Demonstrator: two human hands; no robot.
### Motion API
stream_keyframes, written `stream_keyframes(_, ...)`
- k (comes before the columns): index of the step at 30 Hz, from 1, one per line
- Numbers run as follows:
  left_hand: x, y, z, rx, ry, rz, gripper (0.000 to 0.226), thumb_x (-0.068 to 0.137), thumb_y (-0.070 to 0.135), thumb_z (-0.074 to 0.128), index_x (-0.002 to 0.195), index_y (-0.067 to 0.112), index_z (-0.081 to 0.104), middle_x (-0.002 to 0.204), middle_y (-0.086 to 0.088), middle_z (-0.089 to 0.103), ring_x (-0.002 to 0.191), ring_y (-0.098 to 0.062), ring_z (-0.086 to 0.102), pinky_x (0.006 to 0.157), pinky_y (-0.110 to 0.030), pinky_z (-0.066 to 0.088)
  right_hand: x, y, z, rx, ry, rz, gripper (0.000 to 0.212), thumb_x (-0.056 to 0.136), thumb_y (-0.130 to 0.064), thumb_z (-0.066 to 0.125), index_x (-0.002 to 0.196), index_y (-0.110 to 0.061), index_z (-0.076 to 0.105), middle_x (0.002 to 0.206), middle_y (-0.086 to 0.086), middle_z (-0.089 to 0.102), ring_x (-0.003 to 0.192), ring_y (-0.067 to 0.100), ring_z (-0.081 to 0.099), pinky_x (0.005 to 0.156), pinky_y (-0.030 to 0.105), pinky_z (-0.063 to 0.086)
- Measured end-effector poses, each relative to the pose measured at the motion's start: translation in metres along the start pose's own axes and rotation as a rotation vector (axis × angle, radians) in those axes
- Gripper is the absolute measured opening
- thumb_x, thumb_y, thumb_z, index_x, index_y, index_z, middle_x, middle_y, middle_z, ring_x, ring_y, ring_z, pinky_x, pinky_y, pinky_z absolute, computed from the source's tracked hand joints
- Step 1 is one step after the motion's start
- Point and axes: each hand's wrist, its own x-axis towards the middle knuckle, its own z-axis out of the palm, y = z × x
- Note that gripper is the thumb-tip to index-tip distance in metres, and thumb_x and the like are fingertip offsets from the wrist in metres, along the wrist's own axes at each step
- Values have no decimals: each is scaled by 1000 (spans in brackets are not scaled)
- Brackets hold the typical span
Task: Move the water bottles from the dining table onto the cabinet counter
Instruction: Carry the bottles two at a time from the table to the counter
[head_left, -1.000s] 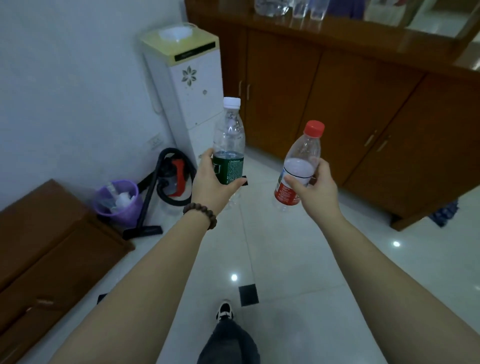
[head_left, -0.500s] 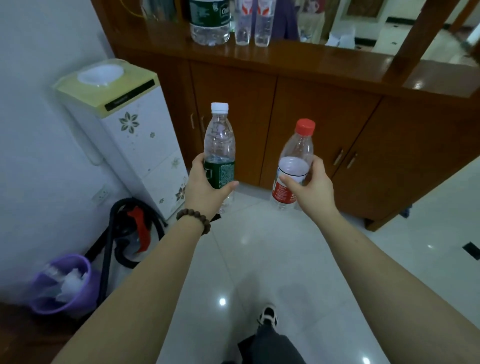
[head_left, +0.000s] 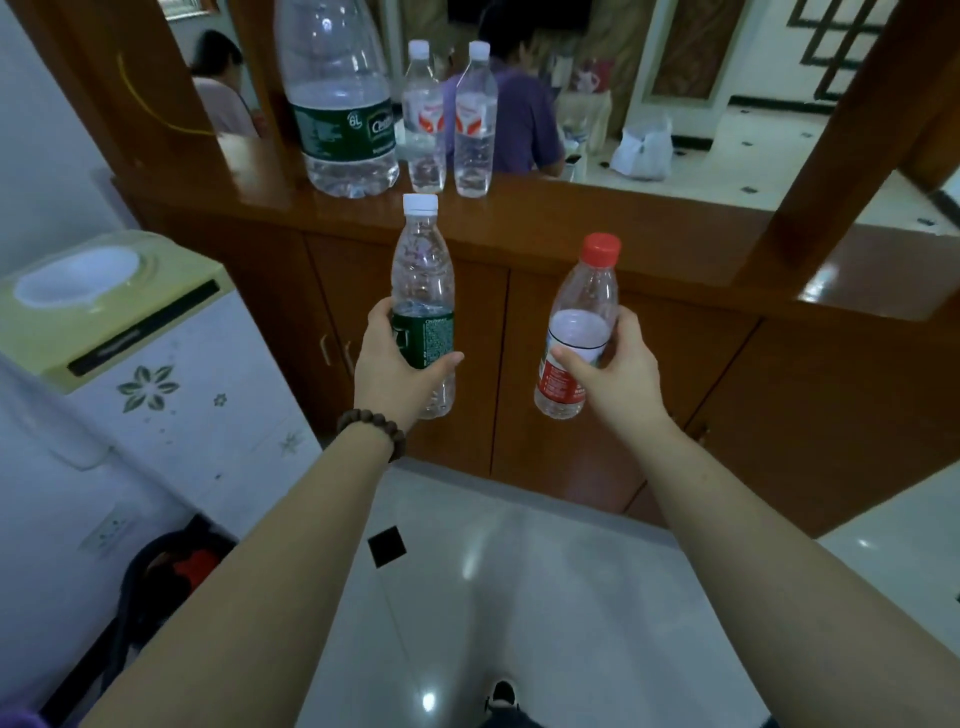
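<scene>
The left hand (head_left: 395, 374) curls round a clear green-labelled plastic bottle (head_left: 423, 306); the right hand (head_left: 618, 379) grips a clear red-capped plastic bottle (head_left: 579, 332). Both are held upright before the brown wooden tabletop (head_left: 545, 228), where one large and two small bottles stand farther off.

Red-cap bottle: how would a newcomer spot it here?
Find the wooden cabinet counter across the room. In front of it, two raised hands each hold a bottle. The red-cap bottle is in the right hand, tilted, with a red label; the other bottle has a white cap.
</scene>
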Motion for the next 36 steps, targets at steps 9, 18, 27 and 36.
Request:
stream_keyframes(9,121,22,48,-25,25,74,88,63,44,82,134,25,34,121,15,51,109,-3,50,82,-14,40,141,-18,-10,23,40,-91,67,76,-37,75,131,-26,39,112,-18,52,99,-1,53,74,9,41)
stream_keyframes(18,244,36,105,-118,-48,193,83,66,38,82,132,29,34,122,15,50,111,-1,49,84,-4,39,259,-20,7,18,128,-118,69,77,-39,74,134,-23,38,124,-8,56,104,3,52,75,8,41)
stream_keyframes(27,345,28,175,-118,-110,214,84,64,29,84,134,24,37,130,4,53,116,-5,48,92,-19,41,357,-5,31,-74,195,-62,66,77,-36,74,132,-20,40,120,-5,57,105,12,54,84,23,45)
stream_keyframes(36,379,21,217,-92,-151,165,81,65,26,84,130,21,36,129,1,54,118,-14,51,96,-31,46,404,12,41,-109,231,13,68,76,-37,74,132,-25,39,113,-10,55,98,7,54,81,23,44)
